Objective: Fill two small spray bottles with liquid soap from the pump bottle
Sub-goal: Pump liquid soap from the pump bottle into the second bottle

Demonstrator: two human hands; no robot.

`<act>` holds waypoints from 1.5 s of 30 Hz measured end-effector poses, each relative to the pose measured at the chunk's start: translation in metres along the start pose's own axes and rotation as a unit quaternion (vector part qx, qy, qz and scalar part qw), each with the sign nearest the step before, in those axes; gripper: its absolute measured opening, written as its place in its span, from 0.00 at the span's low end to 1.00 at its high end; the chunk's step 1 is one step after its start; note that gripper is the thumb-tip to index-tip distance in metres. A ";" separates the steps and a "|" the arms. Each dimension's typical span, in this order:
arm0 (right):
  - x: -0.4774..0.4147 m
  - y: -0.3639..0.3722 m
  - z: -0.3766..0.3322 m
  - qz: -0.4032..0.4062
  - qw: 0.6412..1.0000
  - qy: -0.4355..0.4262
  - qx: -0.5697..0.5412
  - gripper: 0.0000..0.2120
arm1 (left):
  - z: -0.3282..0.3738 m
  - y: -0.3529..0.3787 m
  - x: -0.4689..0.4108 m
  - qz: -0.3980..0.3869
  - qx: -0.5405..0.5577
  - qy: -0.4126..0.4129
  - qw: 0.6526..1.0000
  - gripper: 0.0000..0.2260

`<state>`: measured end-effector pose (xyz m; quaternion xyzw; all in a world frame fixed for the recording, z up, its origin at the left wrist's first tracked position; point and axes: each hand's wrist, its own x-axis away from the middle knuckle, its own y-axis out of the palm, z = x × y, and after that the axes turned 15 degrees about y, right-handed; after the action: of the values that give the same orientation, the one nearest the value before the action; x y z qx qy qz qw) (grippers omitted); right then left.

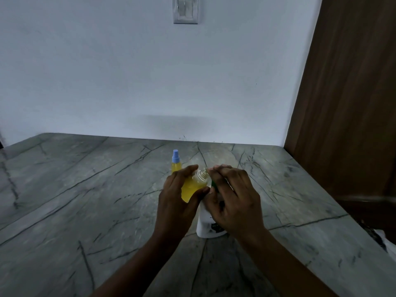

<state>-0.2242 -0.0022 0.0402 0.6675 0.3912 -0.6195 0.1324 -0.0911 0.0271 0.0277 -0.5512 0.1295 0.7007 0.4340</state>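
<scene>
My left hand [177, 196] grips a small clear spray bottle [192, 187] filled with yellow liquid, tilted right, its threaded neck bare with no cap on. My right hand [233, 198] rests on top of the white pump bottle [206, 224], fingers curled over its green pump head [213, 185], which sits right by the open neck. The pump bottle stands on the marble counter [85, 200]. Behind my left hand stands a second small spray bottle [176, 162] with yellow liquid and a blue spray cap, upright.
A white wall with a switch plate [185, 10] runs along the counter's back edge. A brown wooden panel [347, 103] borders the counter on the right. The counter's right edge [351, 228] curves toward me, with something white beyond it.
</scene>
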 end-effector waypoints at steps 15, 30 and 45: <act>-0.002 -0.003 -0.002 -0.005 1.000 0.002 0.013 0.16 | -0.001 0.000 0.001 0.001 0.001 -0.004 1.000 0.21; -0.002 -0.002 -0.002 -0.013 1.000 0.012 -0.001 0.17 | 0.002 -0.001 -0.003 0.003 0.006 -0.002 1.000 0.21; 0.010 0.006 0.001 -0.003 1.000 -0.007 0.005 0.17 | -0.002 -0.002 0.005 -0.007 -0.002 -0.018 1.000 0.21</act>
<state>-0.2222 -0.0032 0.0291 0.6623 0.3892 -0.6269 0.1300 -0.0884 0.0288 0.0230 -0.5402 0.1158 0.7078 0.4401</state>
